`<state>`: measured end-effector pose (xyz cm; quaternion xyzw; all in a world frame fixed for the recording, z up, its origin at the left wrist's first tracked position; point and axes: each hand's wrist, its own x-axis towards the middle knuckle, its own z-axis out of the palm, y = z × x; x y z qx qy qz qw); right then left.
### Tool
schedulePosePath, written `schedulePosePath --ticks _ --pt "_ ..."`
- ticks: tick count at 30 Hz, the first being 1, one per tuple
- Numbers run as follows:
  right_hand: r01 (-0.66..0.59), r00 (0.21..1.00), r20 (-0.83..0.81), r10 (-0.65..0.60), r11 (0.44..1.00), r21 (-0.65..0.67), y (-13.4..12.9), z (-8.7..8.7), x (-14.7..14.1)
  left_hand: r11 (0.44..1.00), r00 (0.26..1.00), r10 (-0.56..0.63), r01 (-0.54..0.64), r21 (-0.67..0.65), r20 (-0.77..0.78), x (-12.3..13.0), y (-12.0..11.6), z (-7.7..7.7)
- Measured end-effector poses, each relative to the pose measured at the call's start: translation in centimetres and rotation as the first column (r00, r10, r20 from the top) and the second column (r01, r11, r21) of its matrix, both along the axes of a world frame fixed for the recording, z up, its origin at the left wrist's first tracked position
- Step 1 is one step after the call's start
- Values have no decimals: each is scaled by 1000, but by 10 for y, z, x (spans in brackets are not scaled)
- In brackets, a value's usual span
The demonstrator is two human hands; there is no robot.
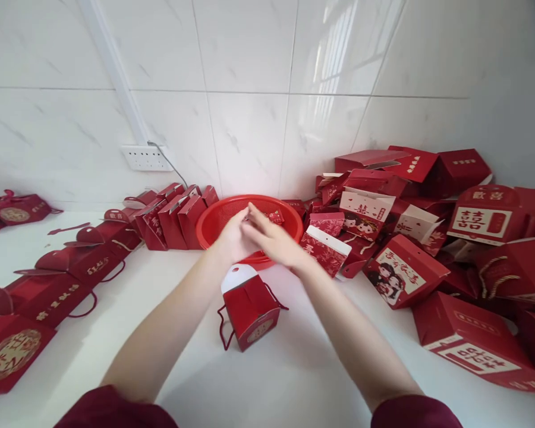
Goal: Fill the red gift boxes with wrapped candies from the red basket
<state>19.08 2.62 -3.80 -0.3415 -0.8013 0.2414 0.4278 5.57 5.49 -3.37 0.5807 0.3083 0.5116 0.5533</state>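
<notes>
My left hand (237,238) and my right hand (271,239) meet above the front part of a red plastic basket (209,223). Their fingertips touch or overlap, and the palms face each other; whether anything lies between them is hidden. Small red packets (275,217) show inside the basket, just beyond my right hand. Below my hands, on the white table, stands a small red box (252,306) with dark red cord handles at its sides and a white-lined flap raised at the back.
Red boxes (89,261) stand in a row on the left, with upright ones (178,223) beside the basket. A large pile of red boxes (405,273) fills the right side. Behind is a tiled wall (249,137) with a socket strip (146,158) and a cable.
</notes>
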Motion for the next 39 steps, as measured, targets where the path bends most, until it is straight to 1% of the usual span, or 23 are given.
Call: schedulePosePath --ticks 2,3,4,6,7,8,9,11,13,14,16,18,20,21,23,25,27,28,30,33,35,37,39 --pt "-71 986 -163 39 978 -194 -13 5 42 974 987 -112 87 -208 -114 -44 -10 12" --pt "-77 962 -271 10 968 -237 -21 11 70 965 991 -60 28 -261 -116 -73 -16 23" --pt "-50 910 -414 -41 977 -206 -29 19 97 969 996 16 -38 -243 -92 -102 -23 34" --pt "-28 745 -665 -53 993 -111 -42 33 134 983 985 170 -168 -80 24 -146 -34 52" --pt "-39 686 -726 -54 993 -111 -44 37 139 977 977 210 -208 -45 34 -157 -36 56" --pt "-74 667 -743 -49 989 -131 -42 37 135 970 969 241 -240 -20 53 -160 -35 56" --pt "-122 664 -746 -51 977 -175 -36 33 123 971 970 239 -237 -35 39 -157 -31 52" --pt "-253 711 -703 -30 921 -295 -19 19 88 969 984 155 -169 -178 -89 -138 -22 36" --pt "-358 813 -582 10 797 -486 -4 6 58 940 967 104 -172 -296 -231 -118 -19 23" --pt "-364 835 -549 14 764 -533 -1 3 51 942 963 94 -168 -292 -251 -111 -23 21" --pt "-376 809 -586 43 804 -460 -7 8 51 974 968 106 -148 -174 -229 -105 -42 28" --pt "-325 778 -623 83 902 -285 -23 20 61 991 964 136 -134 22 -230 -103 -68 40" --pt "-251 797 -590 131 960 -127 -39 27 63 957 945 217 -157 243 -243 -97 -91 43" --pt "-215 848 -511 139 972 -94 -44 25 59 930 918 255 -146 337 -303 -92 -98 38" --pt "-158 984 -112 142 976 -151 -49 13 44 902 788 308 -63 428 -533 -79 -106 17" --pt "-128 973 182 142 988 -85 -50 -7 27 891 600 335 48 451 -727 -68 -111 -14" --pt "-197 929 313 198 980 -35 -52 -24 15 871 447 360 153 466 -819 -61 -117 -44" --pt "-245 902 356 243 969 -39 -54 -31 12 873 408 357 176 456 -840 -60 -121 -55" --pt "-303 839 452 304 950 -75 -59 -41 9 888 396 341 164 431 -853 -60 -129 -71" --pt "-287 767 578 279 955 -79 -64 -45 9 912 463 288 136 388 -838 -66 -135 -78" --pt "-261 802 542 251 963 -61 -66 -41 11 921 513 245 142 363 -823 -72 -133 -74" --pt "-203 895 399 199 979 -34 -66 -34 15 921 548 223 151 358 -806 -77 -131 -67" --pt "-112 960 261 104 993 19 -64 -27 19 920 527 230 155 359 -818 -80 -129 -60"
